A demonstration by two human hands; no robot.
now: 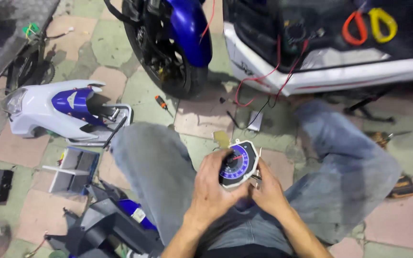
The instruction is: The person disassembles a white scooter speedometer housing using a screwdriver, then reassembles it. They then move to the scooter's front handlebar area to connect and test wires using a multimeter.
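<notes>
Both hands, left hand [212, 188] and right hand [267, 191], gripped a blue-faced speedometer [238, 164] at lower centre; a white fairing [48, 110] lay at left.

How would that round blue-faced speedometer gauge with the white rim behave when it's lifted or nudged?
The blue-faced speedometer gauge probably feels stiff and light, since the left hand and right hand hold it up by its edges. Its clear face looks scratchable. Flat-backed, it likely lies still rather than rolls.

The speedometer unit [239, 163] is a round gauge with a blue dial face, a red needle and a pale angular housing. It is tilted, dial facing up, held above the lap between both knees, off the paved floor.
</notes>
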